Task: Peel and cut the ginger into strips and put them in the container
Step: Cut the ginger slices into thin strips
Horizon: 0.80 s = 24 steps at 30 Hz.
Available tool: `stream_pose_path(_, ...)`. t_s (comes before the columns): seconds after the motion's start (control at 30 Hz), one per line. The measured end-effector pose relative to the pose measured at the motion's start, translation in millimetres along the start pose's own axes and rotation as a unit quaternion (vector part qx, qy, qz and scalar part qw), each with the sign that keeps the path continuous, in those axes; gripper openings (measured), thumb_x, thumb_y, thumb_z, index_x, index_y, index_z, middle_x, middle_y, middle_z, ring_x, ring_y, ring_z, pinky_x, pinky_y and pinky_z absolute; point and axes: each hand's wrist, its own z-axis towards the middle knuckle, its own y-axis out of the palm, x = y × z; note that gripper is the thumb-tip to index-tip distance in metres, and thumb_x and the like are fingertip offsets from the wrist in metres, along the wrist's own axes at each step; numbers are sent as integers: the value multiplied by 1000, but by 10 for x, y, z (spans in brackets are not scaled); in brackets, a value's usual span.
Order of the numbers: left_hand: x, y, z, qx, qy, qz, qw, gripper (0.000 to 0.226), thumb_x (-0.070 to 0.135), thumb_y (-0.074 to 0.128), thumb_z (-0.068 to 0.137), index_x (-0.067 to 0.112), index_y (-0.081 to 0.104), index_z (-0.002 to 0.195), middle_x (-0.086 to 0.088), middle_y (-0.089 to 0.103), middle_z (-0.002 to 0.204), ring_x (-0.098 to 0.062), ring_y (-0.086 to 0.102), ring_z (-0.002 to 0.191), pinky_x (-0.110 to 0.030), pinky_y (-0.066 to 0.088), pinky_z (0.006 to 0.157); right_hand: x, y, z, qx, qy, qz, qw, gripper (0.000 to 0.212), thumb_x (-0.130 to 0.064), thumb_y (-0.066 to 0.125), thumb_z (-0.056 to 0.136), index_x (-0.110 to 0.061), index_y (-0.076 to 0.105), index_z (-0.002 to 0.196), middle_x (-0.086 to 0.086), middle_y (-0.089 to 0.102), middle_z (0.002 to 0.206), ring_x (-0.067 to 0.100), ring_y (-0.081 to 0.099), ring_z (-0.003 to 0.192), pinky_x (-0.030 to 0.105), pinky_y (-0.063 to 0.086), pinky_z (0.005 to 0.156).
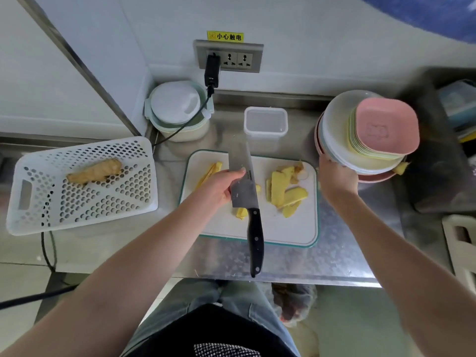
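Your lap sits closest, just under the counter (pixel 334 264) edge. Your left hand (pixel 219 188) lies on the flat knife (pixel 246 186) blade, fingers curled over its far side, holding it on the cutting board (pixel 288 228). The black handle sticks out past the board's near edge and reaches the counter's edge. Ginger slices (pixel 284 190) lie on the board right of the blade, and thin strips (pixel 208 173) lie left of it. The clear container (pixel 265 124) stands open just behind the board. Your right hand (pixel 334 173) grips the rim of the plate stack (pixel 365 132) beside the board's right edge. One whole ginger root (pixel 94 171) rests in the white basket (pixel 79 186) on your left. Bare counter shows between board and basket.
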Motion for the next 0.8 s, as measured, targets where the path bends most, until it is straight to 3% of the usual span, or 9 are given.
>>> stream_pose_path(0.07, 51, 23, -30, -10, 8, 3, 1000, 9, 14, 66, 88, 10, 58, 87, 0, 66, 73, -12, 63, 67, -19, 51, 47, -166, -110, -45, 10, -22, 12, 1000, 20, -18, 47, 98, -4, 56, 107, 15, 63, 90, 39, 62, 85, 31, 48, 62)
stream_pose_path(0.17, 91, 21, -14, -29, 25, 16, 999, 12, 13, 68, 85, 9, 60, 93, -1, 70, 73, -15, 65, 72, -26, 55, 60, -388, -238, -70, -95, -3, 109, 990, 8, -15, 58, 92, -9, 55, 95, 8, 59, 68, 23, 66, 50, 26, 48, 38)
stream_pose_path(0.23, 106, 26, -27, -45, 35, 32, 998, 18, 13, 70, 83, 9, 61, 98, -6, 70, 82, -19, 68, 76, -32, 55, 70, -490, -275, -108, -164, 6, 79, 983, 10, -16, 61, 91, -11, 52, 91, 12, 59, 64, 18, 62, 40, 27, 51, 36)
stream_pose_path(0.37, 105, -15, -48, -65, 53, 43, 996, 14, 11, 70, 83, 9, 62, 94, -8, 70, 88, -20, 68, 77, -33, 54, 67, -600, -345, -159, -87, -73, -20, 993, 5, -15, 54, 91, -10, 53, 90, 13, 64, 76, 31, 67, 57, 45, 60, 61)
stream_pose_path(0.53, 111, -110, -84, -50, 58, 48, 996, 8, 10, 67, 86, 11, 58, 86, -6, 67, 83, -17, 66, 70, -29, 51, 58, -685, -434, -187, -214, -38, -27, 976, 8, -14, 59, 92, -9, 54, 95, 13, 61, 72, 21, 63, 57, 27, 53, 42)
stream_pose_path(0.63, 105, -136, -122, -65, 56, 38, 996, 8, 8, 65, 87, 10, 58, 84, -5, 70, 74, -14, 68, 57, -26, 52, 50, -636, -212, -238, -138, -59, -55, 987, 25, -22, 57, 94, -8, 50, 113, 15, 63, 88, 34, 66, 78, 44, 58, 67)
stream_pose_path(0.7, 99, -132, -137, -75, 59, 36, 995, 7, 9, 65, 87, 11, 59, 85, -2, 71, 69, -12, 68, 57, -23, 53, 48, -675, -58, -406, -66, -57, 52, 995, 33, -30, 53, 96, -7, 48, 119, 10, 61, 92, 33, 66, 77, 46, 57, 72)
stream_pose_path(0.73, 96, -121, -133, -81, 60, 30, 994, 6, 10, 66, 87, 11, 60, 87, -2, 71, 74, -14, 68, 63, -24, 54, 53, -734, 14, -532, -94, -28, 148, 984, 34, -35, 50, 97, -6, 51, 115, 8, 60, 88, 30, 64, 69, 43, 57, 68)
stream_pose_path(0.8, 83, -90, -122, -88, 64, 5, 994, 6, 12, 67, 86, 11, 62, 91, -4, 71, 81, -17, 67, 74, -29, 55, 64, -848, 176, -811, -246, 41, 235, 939, 47, -51, 39, 98, -7, 56, 105, 7, 61, 84, 22, 60, 64, 33, 51, 62)
